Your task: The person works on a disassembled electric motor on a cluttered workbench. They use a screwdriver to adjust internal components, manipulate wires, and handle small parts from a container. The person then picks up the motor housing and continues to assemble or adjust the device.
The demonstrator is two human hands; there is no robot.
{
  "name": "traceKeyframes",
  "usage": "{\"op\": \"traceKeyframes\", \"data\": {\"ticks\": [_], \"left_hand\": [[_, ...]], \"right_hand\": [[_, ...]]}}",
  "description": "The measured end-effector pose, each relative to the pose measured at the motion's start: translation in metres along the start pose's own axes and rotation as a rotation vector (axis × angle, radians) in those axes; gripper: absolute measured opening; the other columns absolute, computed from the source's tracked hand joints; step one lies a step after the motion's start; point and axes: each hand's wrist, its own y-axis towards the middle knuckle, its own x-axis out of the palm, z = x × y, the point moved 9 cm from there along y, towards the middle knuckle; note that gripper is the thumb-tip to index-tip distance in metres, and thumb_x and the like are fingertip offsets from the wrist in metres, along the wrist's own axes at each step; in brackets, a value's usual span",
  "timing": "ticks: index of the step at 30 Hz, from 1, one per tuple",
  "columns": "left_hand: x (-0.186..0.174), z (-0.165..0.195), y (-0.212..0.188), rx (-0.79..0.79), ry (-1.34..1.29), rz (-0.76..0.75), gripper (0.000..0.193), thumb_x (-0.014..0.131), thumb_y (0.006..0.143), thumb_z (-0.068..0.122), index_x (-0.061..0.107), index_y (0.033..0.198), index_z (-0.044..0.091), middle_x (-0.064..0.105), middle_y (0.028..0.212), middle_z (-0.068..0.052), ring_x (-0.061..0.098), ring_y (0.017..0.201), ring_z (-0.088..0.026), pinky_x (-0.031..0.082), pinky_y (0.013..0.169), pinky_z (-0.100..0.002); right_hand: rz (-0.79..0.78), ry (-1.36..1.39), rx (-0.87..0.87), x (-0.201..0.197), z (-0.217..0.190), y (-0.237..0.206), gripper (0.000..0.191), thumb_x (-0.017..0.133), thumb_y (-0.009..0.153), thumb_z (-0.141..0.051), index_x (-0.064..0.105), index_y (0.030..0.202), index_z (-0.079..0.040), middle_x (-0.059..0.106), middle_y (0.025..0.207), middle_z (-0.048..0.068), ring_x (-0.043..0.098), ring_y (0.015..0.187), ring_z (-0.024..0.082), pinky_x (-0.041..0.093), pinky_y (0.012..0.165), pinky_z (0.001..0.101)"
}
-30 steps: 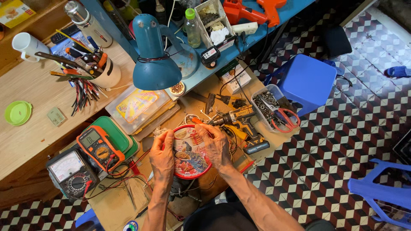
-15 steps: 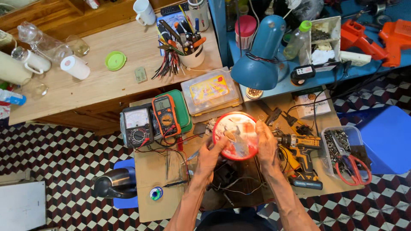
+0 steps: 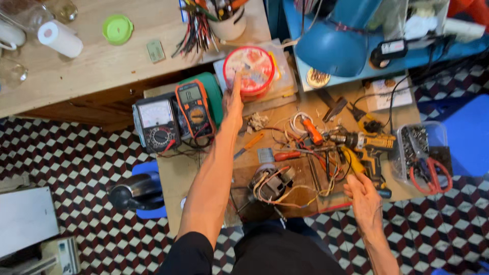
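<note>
My left hand reaches far forward, its fingertips on the left rim of a round red-rimmed container. The container rests on a clear plastic box at the back of the low work table. My right hand hangs near the table's front edge, fingers loosely apart and holding nothing. It is just below a yellow cordless drill. A small motor with loose coloured wires lies between my arms.
An orange multimeter and an analog meter stand left of my forearm. A blue desk lamp hangs over the back right. A clear bin holding red scissors sits at the right. A cup of tools stands on the wooden desk.
Both hands held the red-rimmed container in front of me. Now only the left hand is on it, carried forward onto the plastic box, and the right hand has dropped back to the table's front edge.
</note>
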Motion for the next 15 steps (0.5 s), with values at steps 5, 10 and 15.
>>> {"op": "traceKeyframes", "data": {"ticks": [5,10,15], "left_hand": [[-0.012,0.019,-0.095,0.444,0.338,-0.023,0.096,0.062,0.091,0.066,0.038,0.155,-0.002,0.047,0.156,-0.026,0.048,0.143,-0.038,0.04,0.116,-0.043],[-0.008,-0.028,-0.246,0.377,0.988,-0.394,0.11,0.089,0.063,0.053,0.04,0.15,0.005,0.044,0.152,-0.022,0.041,0.141,-0.04,0.034,0.112,-0.048],[-0.003,-0.041,-0.295,0.492,1.198,-0.387,0.123,0.097,0.051,0.041,0.035,0.152,0.011,0.042,0.152,-0.017,0.044,0.133,-0.037,0.044,0.103,-0.048]], "right_hand": [[-0.154,-0.316,-0.087,0.019,0.005,-0.029,0.056,0.063,0.094,-0.03,0.058,0.144,-0.004,0.074,0.119,0.015,0.07,0.111,0.027,0.052,0.097,0.0368],[-0.388,-0.652,-0.557,0.074,-0.02,-0.057,0.071,0.061,0.081,-0.007,0.044,0.15,-0.006,0.048,0.15,0.021,0.048,0.137,0.035,0.04,0.112,0.0446],[-0.387,-0.908,-0.912,0.098,-0.026,-0.091,0.091,0.081,0.058,-0.014,0.042,0.139,0.003,0.062,0.107,0.021,0.055,0.104,0.04,0.034,0.1,0.0542]]}}
